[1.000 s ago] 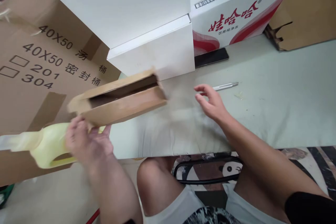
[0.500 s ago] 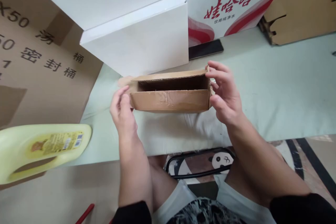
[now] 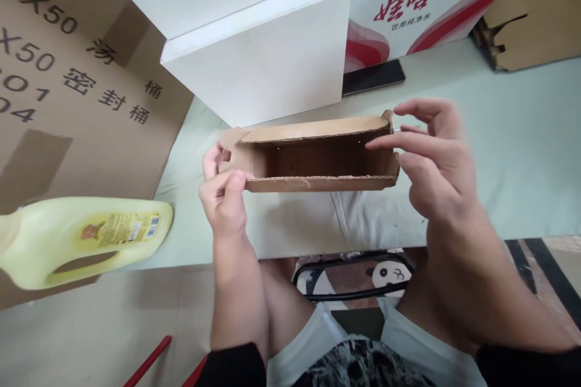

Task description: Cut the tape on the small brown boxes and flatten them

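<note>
Since the left hand (image 3: 224, 193) swung it in from the left a second ago, passing over the yellow bottle (image 3: 86, 242), the small cardboard box (image 3: 318, 157) has come to the middle of the table (image 3: 521, 151). It is now held between both hands just above the near edge. Half a second ago its taped side wall faced the person. Now it is tipped so that the open top looks up at the camera and the bare brown inside shows, with nothing visible in it. By my reading, the work has gone from fetching the box to looking into it. The left hand pinches the flap at the box's left end between thumb and forefinger. The right hand (image 3: 436, 157), which lay free over the cloth a second ago, has its fingers parted around the right end in a loose hold, the forefinger lying across the opening.

On the big brown carton (image 3: 68, 91) at the table's left edge, the print reads in part "X50", "汤桶", "密封桶", "01" and "04". The bottle, lying on its side by the near left corner, has a label too small to read. The white box (image 3: 263, 54) at the far edge is blank. Right of it, behind a dark phone (image 3: 372, 77), a white and red carton (image 3: 426, 6) reads "娃哈哈" and "饮用纯净水".
</note>
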### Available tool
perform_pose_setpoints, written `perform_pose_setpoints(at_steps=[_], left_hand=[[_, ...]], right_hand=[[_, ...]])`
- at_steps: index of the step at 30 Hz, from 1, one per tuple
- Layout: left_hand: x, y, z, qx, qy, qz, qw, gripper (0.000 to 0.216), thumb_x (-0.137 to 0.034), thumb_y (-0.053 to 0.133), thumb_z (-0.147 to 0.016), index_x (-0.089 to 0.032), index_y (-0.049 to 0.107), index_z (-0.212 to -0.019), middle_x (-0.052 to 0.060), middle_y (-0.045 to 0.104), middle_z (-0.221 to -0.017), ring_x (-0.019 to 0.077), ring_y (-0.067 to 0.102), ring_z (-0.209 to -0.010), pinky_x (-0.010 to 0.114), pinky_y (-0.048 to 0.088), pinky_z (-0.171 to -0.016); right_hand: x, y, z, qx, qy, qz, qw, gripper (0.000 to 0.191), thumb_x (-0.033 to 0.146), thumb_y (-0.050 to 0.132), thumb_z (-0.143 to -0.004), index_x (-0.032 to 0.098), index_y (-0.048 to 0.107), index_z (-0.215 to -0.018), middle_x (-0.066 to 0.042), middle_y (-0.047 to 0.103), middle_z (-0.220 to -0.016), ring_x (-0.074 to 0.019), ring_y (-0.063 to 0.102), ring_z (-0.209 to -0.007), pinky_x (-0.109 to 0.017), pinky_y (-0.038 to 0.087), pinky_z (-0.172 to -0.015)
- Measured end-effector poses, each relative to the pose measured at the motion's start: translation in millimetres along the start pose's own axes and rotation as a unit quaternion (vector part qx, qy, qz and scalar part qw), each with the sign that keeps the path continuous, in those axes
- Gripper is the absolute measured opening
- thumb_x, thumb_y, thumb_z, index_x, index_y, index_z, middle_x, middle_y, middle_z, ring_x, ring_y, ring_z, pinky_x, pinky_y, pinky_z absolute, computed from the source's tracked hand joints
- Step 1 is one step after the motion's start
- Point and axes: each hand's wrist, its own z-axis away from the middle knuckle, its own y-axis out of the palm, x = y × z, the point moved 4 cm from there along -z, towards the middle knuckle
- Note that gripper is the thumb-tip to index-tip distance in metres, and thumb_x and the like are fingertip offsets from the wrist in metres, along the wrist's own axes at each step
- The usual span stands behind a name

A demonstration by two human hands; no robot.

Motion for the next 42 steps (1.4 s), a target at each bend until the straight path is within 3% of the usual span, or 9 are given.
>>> perform_pose_setpoints(at_steps=[6,12,18,22,25,28,32,37,42], left_hand=[[-10,4,2,0.068,0.047,-0.033,0.996,0.025,-0.037,0.066,-0.082,-0.028,0.077,-0.061,0.008,0.068,-0.116,0.0367,0.051,-0.140,0.055,0.049,-0.112],[-12,4,2,0.078,0.071,-0.033,0.994,0.027,-0.040,0.065,-0.084,-0.029,0.079,-0.064,0.005,0.065,-0.130,0.0366,0.055,-0.133,0.056,0.049,-0.111],[-20,8,4,0.127,0.050,-0.037,0.990,0.044,-0.063,0.063,-0.083,-0.027,0.078,-0.064,0.005,0.061,-0.145,0.0352,0.064,-0.113,0.057,0.052,-0.103],[-21,21,5,0.190,0.022,0.036,0.981,0.036,-0.058,0.062,-0.089,-0.030,0.079,-0.104,0.008,0.073,-0.132,0.0362,0.065,-0.125,0.056,0.051,-0.109],[-11,28,4,0.217,0.000,0.054,0.975,0.038,-0.055,0.061,-0.093,-0.027,0.076,-0.114,0.009,0.078,-0.122,0.0343,0.065,-0.129,0.055,0.048,-0.115],[1,29,1,0.203,0.003,0.052,0.978,0.046,-0.060,0.062,-0.092,-0.027,0.074,-0.122,0.010,0.068,-0.143,0.0358,0.056,-0.141,0.055,0.045,-0.119],[11,29,-1,0.211,-0.003,0.043,0.977,0.058,-0.070,0.058,-0.091,-0.032,0.071,-0.132,0.005,0.039,-0.170,0.0400,0.036,-0.156,0.057,0.035,-0.126],[17,28,-1,0.225,-0.019,0.051,0.973,0.065,-0.075,0.058,-0.088,-0.035,0.069,-0.138,0.004,0.030,-0.174,0.0386,0.048,-0.149,0.052,0.044,-0.120],[24,32,-2,0.168,-0.038,0.042,0.984,0.070,-0.081,0.052,-0.089,-0.029,0.069,-0.133,0.012,0.038,-0.170,0.0326,0.065,-0.128,0.049,0.049,-0.114]], right_hand=[[17,-16,2,0.078,-0.083,0.110,0.987,0.026,0.018,0.054,-0.080,0.024,0.076,-0.092,-0.009,0.055,-0.140,-0.0372,0.055,-0.135,-0.062,0.047,-0.114],[14,-19,3,0.107,-0.055,0.149,0.981,0.047,0.019,0.054,-0.083,0.031,0.066,-0.127,-0.011,0.056,-0.137,-0.0357,0.057,-0.130,-0.060,0.052,-0.109],[0,-21,4,0.128,-0.023,0.041,0.991,0.065,0.020,0.054,-0.086,0.036,0.053,-0.149,-0.006,0.041,-0.158,-0.0326,0.041,-0.151,-0.058,0.036,-0.125],[-15,-14,0,0.116,0.004,-0.035,0.993,0.067,0.021,0.057,-0.090,0.037,0.046,-0.154,-0.003,0.038,-0.165,-0.0306,0.035,-0.156,-0.057,0.039,-0.124],[-26,-6,-3,0.062,0.000,-0.103,0.993,0.072,0.035,0.069,-0.089,0.044,0.037,-0.153,-0.003,0.045,-0.160,-0.0311,0.045,-0.149,-0.054,0.048,-0.115],[-37,0,-3,0.024,0.007,-0.116,0.993,0.064,0.048,0.074,-0.086,0.041,0.045,-0.143,-0.005,0.051,-0.153,-0.0345,0.057,-0.136,-0.057,0.053,-0.106],[-42,0,-1,-0.004,0.012,-0.069,0.998,0.056,0.058,0.074,-0.084,0.035,0.058,-0.133,-0.009,0.046,-0.156,-0.0376,0.050,-0.142,-0.058,0.051,-0.109],[-37,9,-2,0.053,0.000,-0.145,0.988,0.069,0.069,0.065,-0.087,0.036,0.052,-0.146,-0.009,0.059,-0.146,-0.0344,0.053,-0.142,-0.058,0.045,-0.118],[-44,22,-4,0.122,-0.037,-0.191,0.973,0.069,0.079,0.031,-0.097,0.031,0.072,-0.126,-0.007,0.071,-0.135,-0.0339,0.056,-0.141,-0.058,0.018,-0.134]])
